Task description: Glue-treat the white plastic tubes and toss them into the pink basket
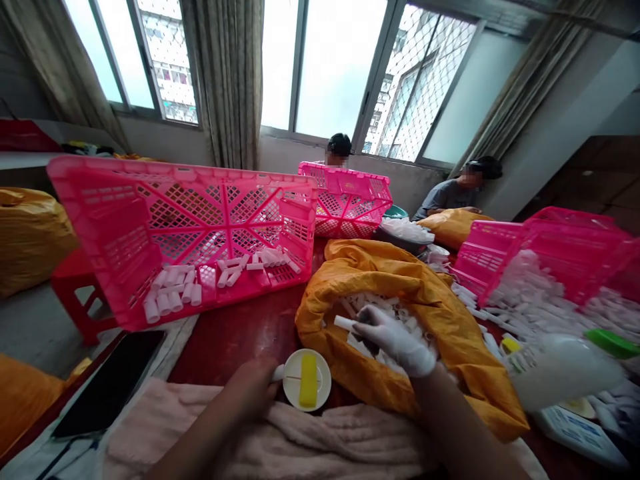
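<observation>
My right hand [395,339], in a white glove, reaches into the open orange bag [450,313] full of small white tubes and pinches one white tube [345,323] at the bag's mouth. My left hand [255,383] is bare and rests closed on the pink towel [280,440], its fingers curled round a small white piece beside the round white dish [295,373] with a yellow sponge [308,380]. A tilted pink basket [125,213] holding several white tubes stands at the left, beyond the left hand.
A black phone [110,383] lies at the lower left. Another pink basket [550,260] spills white tubes at the right, near a white bottle [560,367]. Two people sit by the window behind a third pink basket [350,193]. Orange bags [30,233] and a red stool [75,287] stand left.
</observation>
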### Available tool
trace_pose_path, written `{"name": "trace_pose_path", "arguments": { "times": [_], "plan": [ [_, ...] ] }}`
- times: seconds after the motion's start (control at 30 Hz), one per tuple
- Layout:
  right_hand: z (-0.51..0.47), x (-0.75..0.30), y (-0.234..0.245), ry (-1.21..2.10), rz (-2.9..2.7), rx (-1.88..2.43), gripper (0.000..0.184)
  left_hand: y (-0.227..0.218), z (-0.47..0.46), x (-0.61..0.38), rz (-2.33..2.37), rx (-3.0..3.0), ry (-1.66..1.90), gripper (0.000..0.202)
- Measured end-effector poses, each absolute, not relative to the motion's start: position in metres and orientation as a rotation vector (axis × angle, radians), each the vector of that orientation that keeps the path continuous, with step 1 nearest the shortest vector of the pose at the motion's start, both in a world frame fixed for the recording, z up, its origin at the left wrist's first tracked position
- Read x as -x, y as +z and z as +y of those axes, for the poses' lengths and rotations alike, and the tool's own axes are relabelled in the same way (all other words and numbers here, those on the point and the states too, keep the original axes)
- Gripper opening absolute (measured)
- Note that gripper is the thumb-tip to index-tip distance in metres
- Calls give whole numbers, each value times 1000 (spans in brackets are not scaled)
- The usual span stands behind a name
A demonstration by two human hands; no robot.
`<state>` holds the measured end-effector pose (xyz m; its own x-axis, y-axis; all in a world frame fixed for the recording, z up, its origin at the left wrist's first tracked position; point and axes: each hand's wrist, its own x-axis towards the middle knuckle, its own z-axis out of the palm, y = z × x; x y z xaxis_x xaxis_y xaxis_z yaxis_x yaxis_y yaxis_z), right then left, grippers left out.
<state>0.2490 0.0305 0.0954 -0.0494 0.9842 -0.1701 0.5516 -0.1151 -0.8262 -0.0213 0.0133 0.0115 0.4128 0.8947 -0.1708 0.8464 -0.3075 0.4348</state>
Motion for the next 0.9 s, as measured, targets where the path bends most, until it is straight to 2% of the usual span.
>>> {"name": "trace_pose_path", "arguments": {
  "times": [0.1, 0.2, 0.33, 0.6, 0.7, 0.9],
  "plan": [
    [-7, -224, 56, 1449, -1259, 1304, 31, 9, 11, 18, 1464, -2145, 146, 20],
    [-27, -198, 20, 1511, -1040, 1179, 29, 6, 9, 18, 1475, -2103, 177, 22],
    [-30, -188, 0, 1516, -864, 1117, 30, 1, 10, 17, 1555, -2068, 203, 24],
    [-32, -199, -2, 1536, -892, 1074, 30, 0, 13, 18, 1529, -2010, 261, 26],
    [-38, -205, 13, 1515, -1098, 1165, 26, 4, 10, 21, 1547, -2039, 305, 27],
    [-38, -208, 51, 1068, -1834, 1462, 15, 13, 4, 23, 1586, -2183, 491, 29]
  ]
}}
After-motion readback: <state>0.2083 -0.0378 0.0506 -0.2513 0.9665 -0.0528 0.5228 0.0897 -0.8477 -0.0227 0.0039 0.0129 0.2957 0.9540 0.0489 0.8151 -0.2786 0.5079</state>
